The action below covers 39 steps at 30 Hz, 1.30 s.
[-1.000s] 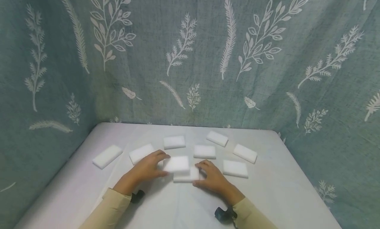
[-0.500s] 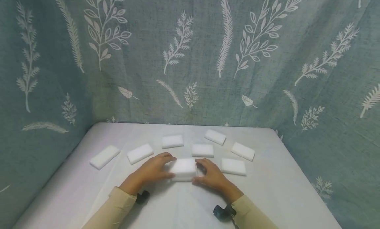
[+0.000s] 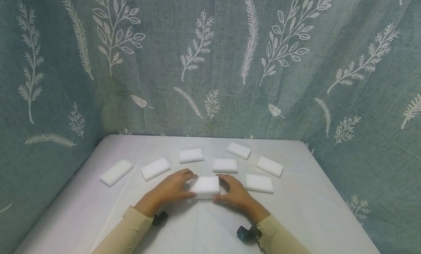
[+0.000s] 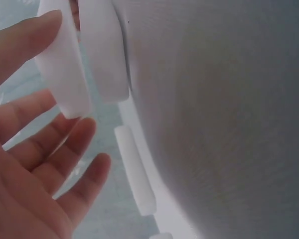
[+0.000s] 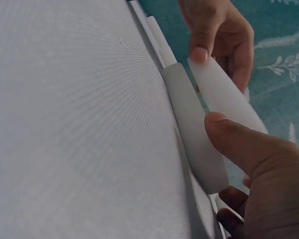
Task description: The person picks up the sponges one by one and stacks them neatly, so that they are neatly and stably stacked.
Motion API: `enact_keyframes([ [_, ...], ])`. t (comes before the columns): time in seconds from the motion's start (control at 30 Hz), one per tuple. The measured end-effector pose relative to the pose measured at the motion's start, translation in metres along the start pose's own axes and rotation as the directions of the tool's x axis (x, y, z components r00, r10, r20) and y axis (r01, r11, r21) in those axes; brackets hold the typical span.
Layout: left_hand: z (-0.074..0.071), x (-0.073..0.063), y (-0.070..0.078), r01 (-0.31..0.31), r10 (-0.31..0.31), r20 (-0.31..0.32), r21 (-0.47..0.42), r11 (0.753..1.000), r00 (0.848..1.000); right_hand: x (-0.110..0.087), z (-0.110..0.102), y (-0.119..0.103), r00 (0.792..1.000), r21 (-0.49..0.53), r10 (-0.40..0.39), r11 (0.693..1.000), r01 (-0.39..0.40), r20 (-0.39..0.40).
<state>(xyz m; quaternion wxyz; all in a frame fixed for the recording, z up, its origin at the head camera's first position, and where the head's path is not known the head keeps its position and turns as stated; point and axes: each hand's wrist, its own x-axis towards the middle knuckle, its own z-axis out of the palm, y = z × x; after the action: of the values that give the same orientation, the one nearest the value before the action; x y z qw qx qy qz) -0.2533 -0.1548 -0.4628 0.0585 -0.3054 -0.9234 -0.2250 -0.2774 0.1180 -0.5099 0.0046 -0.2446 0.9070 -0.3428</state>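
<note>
My left hand (image 3: 172, 189) pinches the left end of a white block (image 3: 205, 184) that looks like a melamine sponge, thumb on the near side and fingers behind. A second white sponge (image 5: 195, 130) lies on the table directly beneath it; a narrow gap between the two shows in both wrist views. Around the right end of this lower sponge, my right hand (image 3: 237, 195) holds it between thumb and fingers, the thumb tip also close to the upper one. From the head view, the upper sponge covers most of the lower.
More white sponges lie spread on the white-covered table (image 3: 204, 232): two to the left (image 3: 116, 172), several behind and to the right, with one sponge (image 3: 259, 183) close beyond my right hand. A green leaf-patterned curtain (image 3: 197, 64) surrounds the table's back and sides.
The left hand has carried the upper sponge rightward, from partly overlapping the lower sponge to lying nearly in line above it. The right hand has stayed at the lower sponge's right end.
</note>
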Motion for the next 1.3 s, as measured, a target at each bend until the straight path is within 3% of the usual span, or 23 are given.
enact_keyframes([
  [0.37,0.0019,0.0006,-0.0012,0.034,-0.034,0.051,0.005,0.999,0.998,0.0003,-0.0009,0.0007,1.000,0.025,-0.019,1.000,0.019,0.000],
  [0.67,0.0079,-0.0001,-0.0014,0.162,-0.152,0.152,-0.054,0.985,0.977,-0.0010,-0.0020,-0.0003,1.000,0.032,0.005,0.999,-0.005,0.007],
  [1.3,0.0080,-0.0014,-0.0005,0.160,-0.153,0.148,-0.039,0.986,0.977,-0.0022,-0.0027,-0.0025,1.000,0.045,-0.004,0.999,0.003,0.024],
])
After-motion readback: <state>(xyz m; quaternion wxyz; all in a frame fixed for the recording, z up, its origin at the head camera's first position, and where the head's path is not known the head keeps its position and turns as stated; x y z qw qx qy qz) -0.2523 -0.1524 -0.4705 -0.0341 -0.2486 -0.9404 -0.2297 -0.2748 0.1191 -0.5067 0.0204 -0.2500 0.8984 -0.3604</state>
